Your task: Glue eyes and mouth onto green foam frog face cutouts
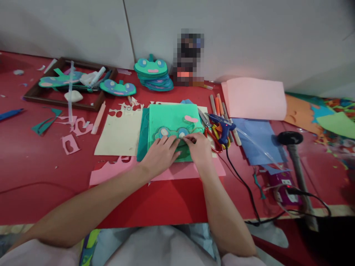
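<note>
A green foam frog face point(173, 133) with blue eye circles and white ovals lies on a stack of green foam sheets point(172, 112). My left hand point(159, 153) rests flat over its lower left part, fingers stretched out and partly spread. At the eye on the right, the fingertips of my right hand point(199, 147) pinch a small white oval piece point(181, 135) against the blue circle. The lower part of the face is hidden under my hands. A loose pink mouth piece point(191, 119) lies just above it on the top sheet.
A blue glue gun point(226, 131), scissors point(205, 120) and markers lie at the right, with a black cord running to a purple power box point(285, 190). Finished frog faces point(152, 74) are stacked behind. A brown frame point(61, 99) stands left; pink sheets point(255, 98) lie right.
</note>
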Demonstrator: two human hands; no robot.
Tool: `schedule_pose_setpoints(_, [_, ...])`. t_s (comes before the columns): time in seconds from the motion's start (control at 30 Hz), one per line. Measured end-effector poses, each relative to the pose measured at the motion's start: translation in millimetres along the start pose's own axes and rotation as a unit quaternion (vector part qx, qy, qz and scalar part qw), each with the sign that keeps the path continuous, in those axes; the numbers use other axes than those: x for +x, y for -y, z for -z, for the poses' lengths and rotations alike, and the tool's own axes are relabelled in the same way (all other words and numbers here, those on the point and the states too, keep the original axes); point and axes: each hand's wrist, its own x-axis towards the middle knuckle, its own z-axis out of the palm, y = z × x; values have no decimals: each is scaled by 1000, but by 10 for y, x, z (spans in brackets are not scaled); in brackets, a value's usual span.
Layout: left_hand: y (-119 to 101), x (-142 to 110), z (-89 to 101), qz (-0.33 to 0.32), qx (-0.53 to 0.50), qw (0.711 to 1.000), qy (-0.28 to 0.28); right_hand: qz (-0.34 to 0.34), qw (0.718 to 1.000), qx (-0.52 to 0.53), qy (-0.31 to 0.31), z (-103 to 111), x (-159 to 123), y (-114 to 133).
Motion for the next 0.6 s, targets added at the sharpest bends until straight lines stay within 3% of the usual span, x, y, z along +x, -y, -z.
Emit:
schedule_pose_setpoints(0.13, [23,-3,-13,6,-36,999,-14,27,999,-15,-20,8,-2,2])
schedule_pose_setpoints(0.23, [60,-7,-15,22,-126,990,-59,63,997,2,-48,49,21,11])
schedule_pose_setpoints(0.43, [132,10,-10,159,-329,921,-137,153,981,60,-99,136,41,87])
schedule_pose_setpoints(0.6, [156,33,-23,178,-367,899,-158,197,974,86,-66,115,3,126])
